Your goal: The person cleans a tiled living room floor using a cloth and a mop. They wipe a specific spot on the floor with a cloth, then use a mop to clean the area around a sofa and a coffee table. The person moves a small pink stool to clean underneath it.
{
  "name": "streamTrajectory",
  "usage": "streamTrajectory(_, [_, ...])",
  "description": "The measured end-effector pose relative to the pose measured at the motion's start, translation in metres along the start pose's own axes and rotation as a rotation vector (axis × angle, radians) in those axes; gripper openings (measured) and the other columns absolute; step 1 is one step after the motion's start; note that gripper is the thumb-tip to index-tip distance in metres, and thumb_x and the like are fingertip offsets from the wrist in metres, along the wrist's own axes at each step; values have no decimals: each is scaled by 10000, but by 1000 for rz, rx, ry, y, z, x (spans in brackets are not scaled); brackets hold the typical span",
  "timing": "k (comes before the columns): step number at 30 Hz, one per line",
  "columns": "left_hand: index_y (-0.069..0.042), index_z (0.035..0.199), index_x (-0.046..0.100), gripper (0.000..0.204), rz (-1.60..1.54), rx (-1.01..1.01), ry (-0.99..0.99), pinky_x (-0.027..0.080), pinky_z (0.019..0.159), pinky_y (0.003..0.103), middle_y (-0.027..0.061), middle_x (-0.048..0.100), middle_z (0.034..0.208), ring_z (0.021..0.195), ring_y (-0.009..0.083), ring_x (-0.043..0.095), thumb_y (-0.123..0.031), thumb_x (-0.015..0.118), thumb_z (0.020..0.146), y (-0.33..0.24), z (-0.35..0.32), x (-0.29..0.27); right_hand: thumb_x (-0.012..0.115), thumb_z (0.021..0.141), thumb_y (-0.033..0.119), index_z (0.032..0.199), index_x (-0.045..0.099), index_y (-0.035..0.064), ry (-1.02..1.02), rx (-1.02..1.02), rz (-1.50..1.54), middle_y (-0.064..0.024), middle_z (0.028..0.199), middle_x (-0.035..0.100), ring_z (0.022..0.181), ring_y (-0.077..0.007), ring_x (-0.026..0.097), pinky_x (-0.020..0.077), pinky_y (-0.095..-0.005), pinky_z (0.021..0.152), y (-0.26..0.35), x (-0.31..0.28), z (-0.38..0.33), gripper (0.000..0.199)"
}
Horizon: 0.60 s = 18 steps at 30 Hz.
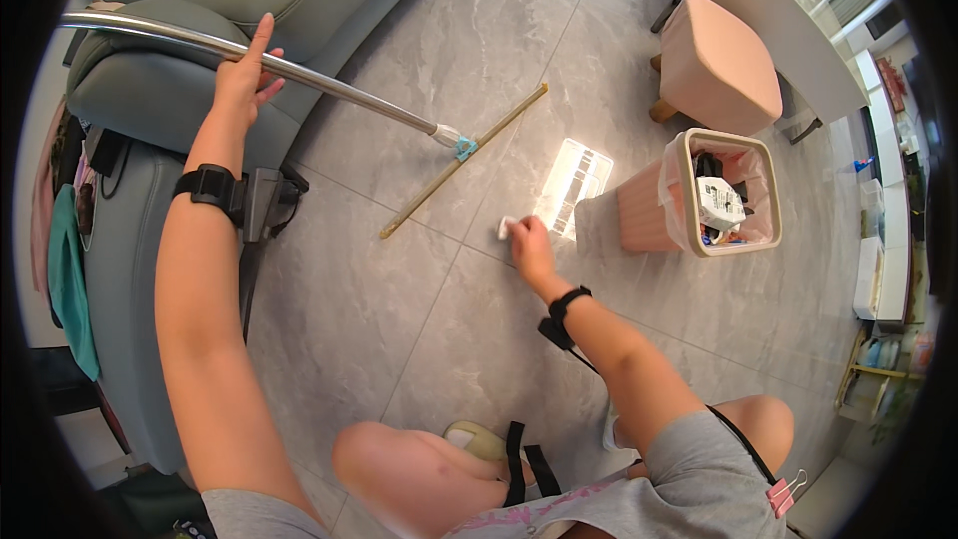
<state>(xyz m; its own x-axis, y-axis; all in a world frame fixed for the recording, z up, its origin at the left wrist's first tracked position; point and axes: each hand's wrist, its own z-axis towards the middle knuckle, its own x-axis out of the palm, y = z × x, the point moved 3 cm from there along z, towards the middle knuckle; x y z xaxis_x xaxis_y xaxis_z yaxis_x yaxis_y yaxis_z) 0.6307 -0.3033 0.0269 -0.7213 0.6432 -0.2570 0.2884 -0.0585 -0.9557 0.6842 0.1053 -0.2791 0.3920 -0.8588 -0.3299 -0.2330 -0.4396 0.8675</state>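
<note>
My left hand (244, 80) grips the shiny metal pole of a long-handled floor wiper (349, 95) at the upper left, its index finger pointing out past the pole. From a blue joint, the wiper's thin tan head (469, 162) lies slantwise on the grey floor. Near the middle, low over the floor, my right hand (531, 248) pinches a small crumpled white piece (504, 228) that looks like tissue. Just right of that hand stands a pink bin (649, 205) with a liner, holding a white package (718, 203) and dark rubbish.
A grey-green sofa (130, 269) runs along the left side. Beyond the bin is a pink padded stool (718, 65) beside a white table (778, 20). Bright light patches fall on the tiled floor (419, 339). My bent knees are at the lower edge.
</note>
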Motion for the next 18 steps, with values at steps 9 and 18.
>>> streamTrajectory(9, [14,876,553,294,-120,233,42,519,576,234,59,603,768,678,115,608,-257,664,844,37,-33,22,569,728,-6,972,613,69,365,-650,-406,-146,869,537,835,-326,526,452,-402,746,-35,43,-81,260])
streamTrajectory(18, [71,1047,498,330,-222,295,5,530,607,235,131,628,889,719,142,635,-177,627,872,51,-33,20,536,785,49,988,596,57,300,-114,-174,-141,892,539,855,-304,535,454,-346,748,-7,37,-28,211])
